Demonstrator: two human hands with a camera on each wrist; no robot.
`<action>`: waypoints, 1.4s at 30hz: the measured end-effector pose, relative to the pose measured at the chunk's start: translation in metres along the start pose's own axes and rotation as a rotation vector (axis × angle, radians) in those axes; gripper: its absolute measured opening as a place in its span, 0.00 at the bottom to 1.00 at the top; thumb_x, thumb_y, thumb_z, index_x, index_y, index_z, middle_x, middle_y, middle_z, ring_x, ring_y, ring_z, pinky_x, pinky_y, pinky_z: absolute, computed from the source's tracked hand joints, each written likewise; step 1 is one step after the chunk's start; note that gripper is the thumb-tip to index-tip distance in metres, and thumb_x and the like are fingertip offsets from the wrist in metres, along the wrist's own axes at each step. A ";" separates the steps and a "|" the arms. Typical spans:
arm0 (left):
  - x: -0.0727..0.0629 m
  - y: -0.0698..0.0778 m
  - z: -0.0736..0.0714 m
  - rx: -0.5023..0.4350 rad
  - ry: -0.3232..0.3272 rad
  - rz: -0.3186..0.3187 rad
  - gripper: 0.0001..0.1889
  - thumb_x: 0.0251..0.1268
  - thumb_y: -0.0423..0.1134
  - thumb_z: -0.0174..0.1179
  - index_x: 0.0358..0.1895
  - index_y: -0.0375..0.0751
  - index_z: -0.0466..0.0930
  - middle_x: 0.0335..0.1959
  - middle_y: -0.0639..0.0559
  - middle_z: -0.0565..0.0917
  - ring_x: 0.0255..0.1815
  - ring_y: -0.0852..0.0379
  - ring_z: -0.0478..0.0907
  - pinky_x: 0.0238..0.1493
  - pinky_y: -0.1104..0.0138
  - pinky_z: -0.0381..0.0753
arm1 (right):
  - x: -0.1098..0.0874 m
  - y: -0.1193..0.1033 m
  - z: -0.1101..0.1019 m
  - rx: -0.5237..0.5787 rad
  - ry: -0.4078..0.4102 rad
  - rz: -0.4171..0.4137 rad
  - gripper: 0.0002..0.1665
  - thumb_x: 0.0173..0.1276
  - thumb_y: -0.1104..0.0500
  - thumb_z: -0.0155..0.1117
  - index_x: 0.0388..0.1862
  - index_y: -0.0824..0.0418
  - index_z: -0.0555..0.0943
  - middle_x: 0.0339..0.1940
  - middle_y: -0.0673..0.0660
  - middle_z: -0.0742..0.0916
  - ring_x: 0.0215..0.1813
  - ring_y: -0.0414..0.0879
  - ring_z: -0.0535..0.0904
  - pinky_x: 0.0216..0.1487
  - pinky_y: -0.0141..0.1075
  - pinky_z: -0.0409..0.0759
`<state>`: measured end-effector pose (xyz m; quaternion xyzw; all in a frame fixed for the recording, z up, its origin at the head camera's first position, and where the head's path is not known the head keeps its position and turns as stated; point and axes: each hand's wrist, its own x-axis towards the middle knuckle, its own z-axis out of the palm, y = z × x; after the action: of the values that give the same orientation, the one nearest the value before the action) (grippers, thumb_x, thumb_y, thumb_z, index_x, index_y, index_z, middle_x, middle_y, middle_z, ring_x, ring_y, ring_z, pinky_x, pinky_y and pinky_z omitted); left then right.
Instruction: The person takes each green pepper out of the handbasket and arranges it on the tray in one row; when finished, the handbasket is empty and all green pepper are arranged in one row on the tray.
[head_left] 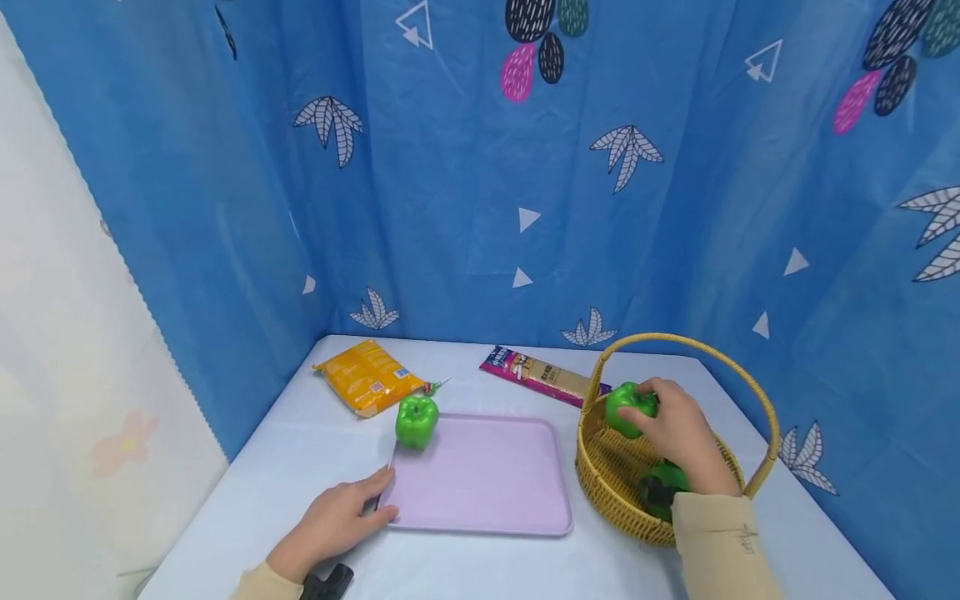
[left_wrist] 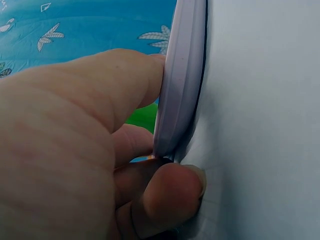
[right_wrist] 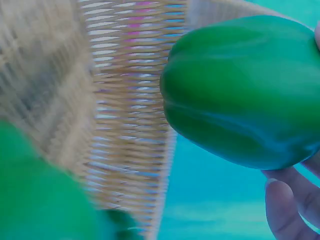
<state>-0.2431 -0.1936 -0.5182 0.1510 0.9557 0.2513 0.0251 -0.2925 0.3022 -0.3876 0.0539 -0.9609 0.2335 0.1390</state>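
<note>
Blue patterned curtain (head_left: 480, 183) hangs behind the white-topped table (head_left: 465, 567) where I watch a person at work. Toward the table's right edge stands a wicker basket (head_left: 600, 492), its tall handle (head_left: 667, 337) arching over it; nearer the middle lies a lilac tray (head_left: 483, 475). An orange packet (head_left: 367, 379) sits by the table's back left corner, and a long flat packet (head_left: 543, 375) slants near the back edge.

At the tray's left edge the left hand (head_left: 337, 512) rests relaxed, fingers touching the rim without clasping it, as far as I can tell. The right hand (head_left: 678, 425) grasps a green pepper (head_left: 622, 408) at the basket's back left rim, beside the handle's foot. I judge the step in hand to be moving that pepper past the rim; inward or outward, I cannot say. The next move seems to call for a steady hold, clear of wicker and handle.

Seen from the right wrist, its long axis runs nearly level, the rounded, lobed end pointing toward the wicker, the other end toward the fingers; no stem shows. A second pepper (head_left: 670, 475) lies in the basket, partly hidden; a third pepper (head_left: 417, 422) sits at the tray's back left corner.
</note>
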 end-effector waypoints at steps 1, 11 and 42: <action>0.000 0.000 -0.001 0.006 0.005 0.003 0.39 0.68 0.65 0.61 0.73 0.42 0.74 0.73 0.50 0.77 0.69 0.46 0.79 0.66 0.49 0.81 | -0.003 -0.007 -0.003 0.001 0.024 -0.025 0.33 0.69 0.43 0.73 0.59 0.65 0.78 0.57 0.69 0.82 0.50 0.61 0.81 0.44 0.54 0.87; 0.001 0.000 -0.005 -0.007 0.036 -0.024 0.38 0.69 0.64 0.62 0.74 0.44 0.73 0.74 0.51 0.75 0.71 0.47 0.77 0.69 0.48 0.78 | 0.009 -0.098 0.048 0.131 -0.005 -0.275 0.26 0.63 0.48 0.78 0.55 0.57 0.81 0.52 0.55 0.85 0.47 0.49 0.81 0.45 0.42 0.88; 0.001 0.001 0.000 0.019 0.011 0.007 0.39 0.69 0.66 0.60 0.74 0.43 0.72 0.74 0.51 0.75 0.70 0.46 0.78 0.68 0.48 0.79 | 0.042 -0.156 0.169 0.289 -0.316 -0.201 0.35 0.65 0.48 0.77 0.67 0.56 0.76 0.65 0.57 0.84 0.67 0.53 0.79 0.71 0.51 0.78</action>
<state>-0.2442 -0.1923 -0.5177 0.1533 0.9577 0.2429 0.0176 -0.3476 0.0837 -0.4520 0.2046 -0.9171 0.3420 0.0001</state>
